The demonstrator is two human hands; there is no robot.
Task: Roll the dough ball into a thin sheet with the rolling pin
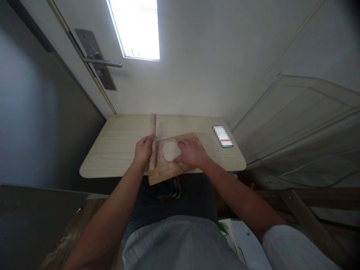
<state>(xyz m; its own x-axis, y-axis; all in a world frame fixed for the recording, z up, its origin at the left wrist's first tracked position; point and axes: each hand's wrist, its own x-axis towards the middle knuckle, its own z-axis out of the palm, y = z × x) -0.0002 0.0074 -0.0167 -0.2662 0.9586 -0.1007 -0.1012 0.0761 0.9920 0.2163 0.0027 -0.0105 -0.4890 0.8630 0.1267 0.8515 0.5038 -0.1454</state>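
A flat, pale round of dough (171, 151) lies on a floured wooden board (160, 176). My left hand (143, 152) is closed around the middle of a wooden rolling pin (153, 123), which stands lengthwise over the board's left side, its far end reaching past the board. My right hand (192, 153) is at the dough's right edge, thumb toward the near side and fingers on the far side, gripping that edge. Part of the dough's right side is hidden under this hand.
The board rests at a slant on a light wood table (118, 146), its near corner over the front edge. A phone (222, 136) lies on the right. Behind stands a door with a metal handle (102, 62) and a bright window (137, 30). A wall panel (309, 123) borders the right.
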